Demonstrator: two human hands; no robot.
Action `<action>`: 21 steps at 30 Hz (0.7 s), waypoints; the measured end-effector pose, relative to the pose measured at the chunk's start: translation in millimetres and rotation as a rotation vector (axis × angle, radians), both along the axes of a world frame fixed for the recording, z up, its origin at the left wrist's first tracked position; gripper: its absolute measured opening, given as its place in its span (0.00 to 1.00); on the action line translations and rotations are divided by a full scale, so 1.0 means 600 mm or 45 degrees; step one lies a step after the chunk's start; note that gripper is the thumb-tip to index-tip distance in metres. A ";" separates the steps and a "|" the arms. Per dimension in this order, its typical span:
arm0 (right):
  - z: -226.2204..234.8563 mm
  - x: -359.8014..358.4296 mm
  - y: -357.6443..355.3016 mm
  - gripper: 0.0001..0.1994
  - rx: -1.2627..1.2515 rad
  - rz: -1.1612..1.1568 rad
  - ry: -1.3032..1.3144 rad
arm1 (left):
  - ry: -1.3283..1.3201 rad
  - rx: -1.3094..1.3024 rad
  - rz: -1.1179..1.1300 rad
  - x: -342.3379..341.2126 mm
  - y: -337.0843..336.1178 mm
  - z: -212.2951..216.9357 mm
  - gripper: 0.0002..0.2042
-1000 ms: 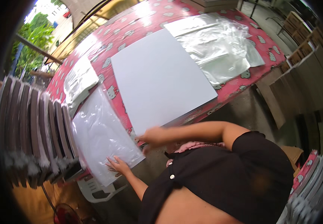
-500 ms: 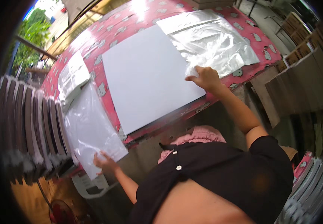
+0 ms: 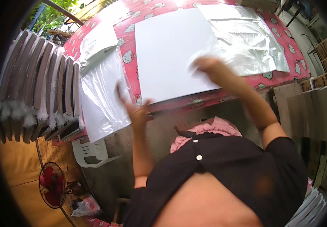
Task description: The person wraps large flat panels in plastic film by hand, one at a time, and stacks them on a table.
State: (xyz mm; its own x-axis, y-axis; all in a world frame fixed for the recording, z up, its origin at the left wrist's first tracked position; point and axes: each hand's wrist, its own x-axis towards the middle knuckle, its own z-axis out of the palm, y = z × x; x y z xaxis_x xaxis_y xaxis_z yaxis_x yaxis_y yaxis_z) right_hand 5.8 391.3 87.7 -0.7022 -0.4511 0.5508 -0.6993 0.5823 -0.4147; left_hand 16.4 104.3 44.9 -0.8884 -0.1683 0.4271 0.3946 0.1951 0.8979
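My right hand (image 3: 208, 68) sits blurred in the upper middle of the frame, over the right edge of the big white sheet (image 3: 171, 49). It appears to pinch a corner of the clear plastic bag (image 3: 246, 41) that spreads toward the upper right, but the blur keeps me from telling how firm that hold is. My left hand (image 3: 135, 109) is raised just left of centre, fingers spread wide, holding nothing; it hangs in front of the lower left corner of the white sheet and close to the table's near edge.

The white sheet lies flat on a table with a red patterned cloth (image 3: 277, 77), filling the upper middle of the picture. To the left of my left hand a second plastic bag with a white sheet inside (image 3: 103, 98) overhangs the table edge. Above it lies a smaller stack of bagged sheets (image 3: 97, 41). Further left, a row of boards (image 3: 38, 83) stands on edge. Lower left, I see a white plastic chair (image 3: 89, 151) and a red fan (image 3: 52, 185) on the floor.
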 end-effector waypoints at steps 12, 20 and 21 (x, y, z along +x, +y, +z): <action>0.119 0.032 0.037 0.07 -0.484 -0.470 -0.202 | -0.022 0.366 -0.571 -0.050 0.095 0.150 0.04; 0.109 0.012 0.017 0.08 -0.593 -0.747 0.048 | -0.318 0.718 -0.495 -0.032 0.109 0.176 0.05; 0.103 0.000 0.034 0.09 -0.671 -0.699 -0.148 | -0.318 0.700 -0.487 -0.037 0.103 0.171 0.07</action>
State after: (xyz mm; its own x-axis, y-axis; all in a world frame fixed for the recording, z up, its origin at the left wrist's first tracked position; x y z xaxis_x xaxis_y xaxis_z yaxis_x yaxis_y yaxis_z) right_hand 6.0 411.5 149.6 -0.8161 0.2807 0.5051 -0.3020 0.5382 -0.7869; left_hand -5.9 166.2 147.5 -0.9884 0.0420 0.1461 0.1150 -0.4225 0.8991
